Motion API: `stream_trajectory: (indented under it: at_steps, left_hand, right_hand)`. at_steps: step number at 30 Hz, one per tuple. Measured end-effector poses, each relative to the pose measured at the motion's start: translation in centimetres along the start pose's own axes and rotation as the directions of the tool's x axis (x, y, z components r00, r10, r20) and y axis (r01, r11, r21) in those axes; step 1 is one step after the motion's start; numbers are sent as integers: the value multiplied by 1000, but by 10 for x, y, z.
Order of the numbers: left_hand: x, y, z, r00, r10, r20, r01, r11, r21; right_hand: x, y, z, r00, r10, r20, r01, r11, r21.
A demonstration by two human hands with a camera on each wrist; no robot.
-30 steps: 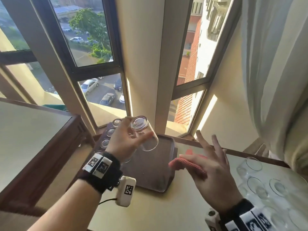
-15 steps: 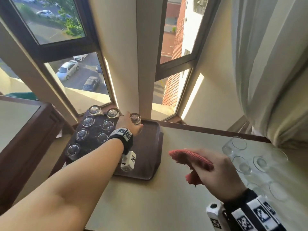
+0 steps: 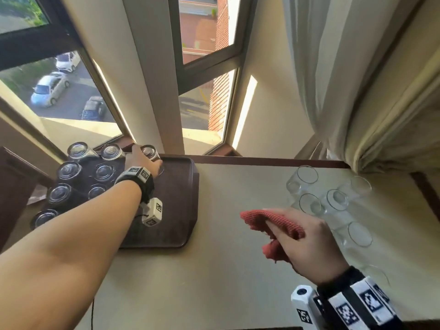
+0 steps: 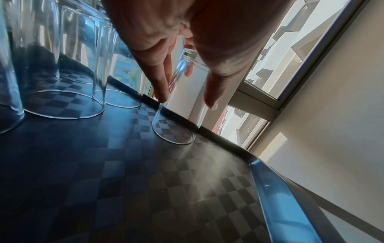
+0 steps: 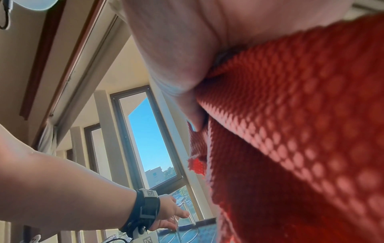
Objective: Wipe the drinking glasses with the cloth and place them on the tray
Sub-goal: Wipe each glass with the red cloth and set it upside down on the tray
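left hand fingers curled round upturned glass, rim down on tray at far edge | right hand clutches red cloth above table | other upturned glasses on tray left | unwiped glasses on table right

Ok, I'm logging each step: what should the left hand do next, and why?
Probably let go and lift away. The left hand holds the glass upside down, its rim already on the tray beside the other glasses.
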State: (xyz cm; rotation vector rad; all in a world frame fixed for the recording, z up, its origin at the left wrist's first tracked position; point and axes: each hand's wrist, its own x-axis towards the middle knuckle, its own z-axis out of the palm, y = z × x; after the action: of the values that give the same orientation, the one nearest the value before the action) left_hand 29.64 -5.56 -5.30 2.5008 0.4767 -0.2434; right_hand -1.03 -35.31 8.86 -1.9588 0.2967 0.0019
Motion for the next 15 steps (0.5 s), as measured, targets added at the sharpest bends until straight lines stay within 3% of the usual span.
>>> stream_trajectory:
  at_steps: [5, 7, 8, 11, 13, 15]
  left_hand:
    - [-18, 13, -5, 995, -99, -29, 100, 994, 42]
    - [-53, 31, -9, 984, -149, -96, 151, 988, 22]
    - [-78, 42, -7, 985, -115, -127, 113, 993, -17]
    - [-167, 71, 25, 971, 221, -90, -235, 952, -199]
    - [-216, 91, 62, 888, 456, 52, -429, 866, -258]
    - [-248, 116, 103, 753, 595, 281, -549, 804, -229]
  right_hand:
    - [-11, 3, -21, 992, 69, -102, -60, 994, 92]
    - [-17, 3, -34, 982, 79, -174, -55, 989, 135]
    - [-20, 1, -41, 973, 71, -220, -38, 988, 150]
    - [-28, 0, -65, 914, 12, -406, 35, 994, 106]
    - [-32, 5, -85, 859, -54, -509, 47, 999, -27]
    - [-36, 14, -105, 820, -82, -567, -9, 988, -155]
